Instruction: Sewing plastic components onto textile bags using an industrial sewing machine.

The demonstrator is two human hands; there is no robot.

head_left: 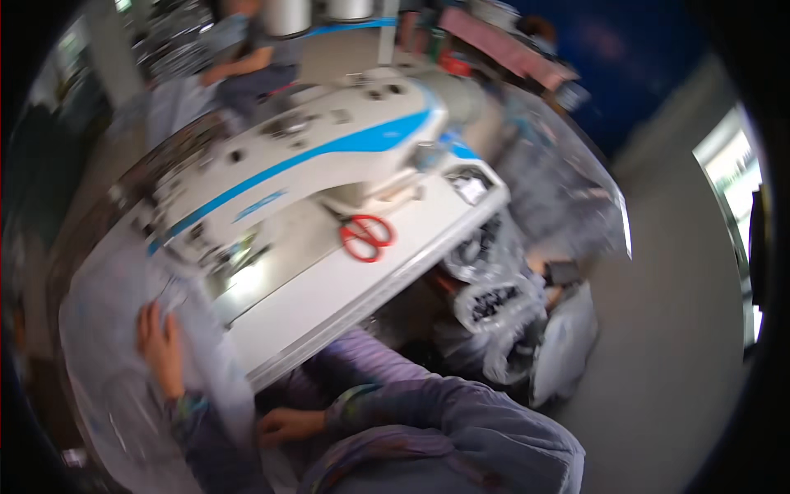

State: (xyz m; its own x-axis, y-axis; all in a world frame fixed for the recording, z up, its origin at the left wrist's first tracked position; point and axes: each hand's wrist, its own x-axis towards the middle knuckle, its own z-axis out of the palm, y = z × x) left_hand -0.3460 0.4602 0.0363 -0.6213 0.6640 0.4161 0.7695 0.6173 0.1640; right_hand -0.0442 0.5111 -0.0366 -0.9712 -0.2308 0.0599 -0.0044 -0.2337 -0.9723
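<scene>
A large piece of pale grey cloth [107, 305] drapes over the left end of the sewing table and hangs toward my lap. My left hand [162, 350] lies flat on it, fingers stretched out and slightly apart. Lower down, beside the cloth's right edge, my right hand [290, 425] is closed with its fingers curled against the fabric. The white and blue sewing machine [304, 160] stands beyond, its lit needle area just right of the cloth. Red-handled scissors [366, 238] rest on the white table [329, 288], apart from both hands.
Clear plastic bags [494, 305] with dark small pieces hang or stand right of the table. A grey bundle [564, 346] leans beside them. Dark plastic-covered material [559, 181] lies behind. At the far left, another person's arm [239, 64] shows near white thread cones [286, 16].
</scene>
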